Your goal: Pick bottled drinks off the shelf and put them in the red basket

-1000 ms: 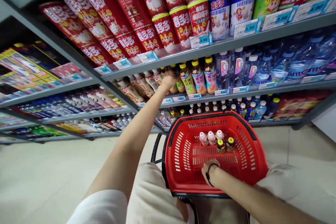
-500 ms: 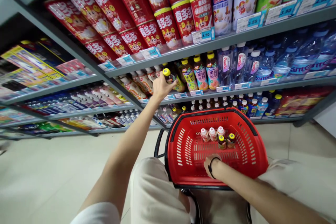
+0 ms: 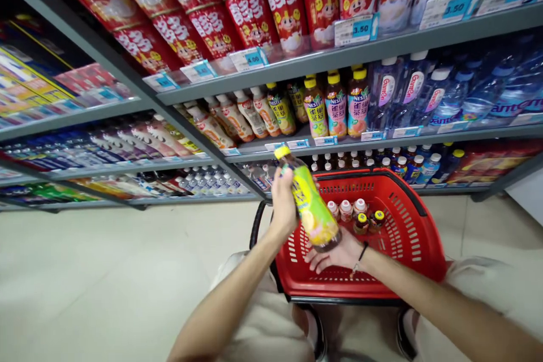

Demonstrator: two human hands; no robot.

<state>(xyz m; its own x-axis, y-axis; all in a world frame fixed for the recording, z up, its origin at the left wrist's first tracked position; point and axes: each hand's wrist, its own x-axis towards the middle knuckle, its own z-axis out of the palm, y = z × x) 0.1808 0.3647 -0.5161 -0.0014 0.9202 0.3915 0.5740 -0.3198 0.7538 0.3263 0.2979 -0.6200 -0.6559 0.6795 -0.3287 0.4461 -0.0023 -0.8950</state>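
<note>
My left hand is wrapped round a tea bottle with a yellow cap and a yellow-green label. The bottle tilts over the left side of the red shopping basket, its base toward my right hand. Beneath that base my right hand lies with fingers spread; whether it touches the bottle I cannot tell. In the basket stand several small bottles: pink-and-white bottles with white caps, and dark bottles with yellow caps.
In front of me runs a grey shelf unit. Its middle level holds yellow-capped tea bottles, orange-and-white bottles and water bottles. Red cans stack on the level above. A black basket handle sticks out at left.
My left hand has drawn the tea bottle off the shelf and down over the basket. My right hand has risen from low in the basket and opened beneath the bottle.
</note>
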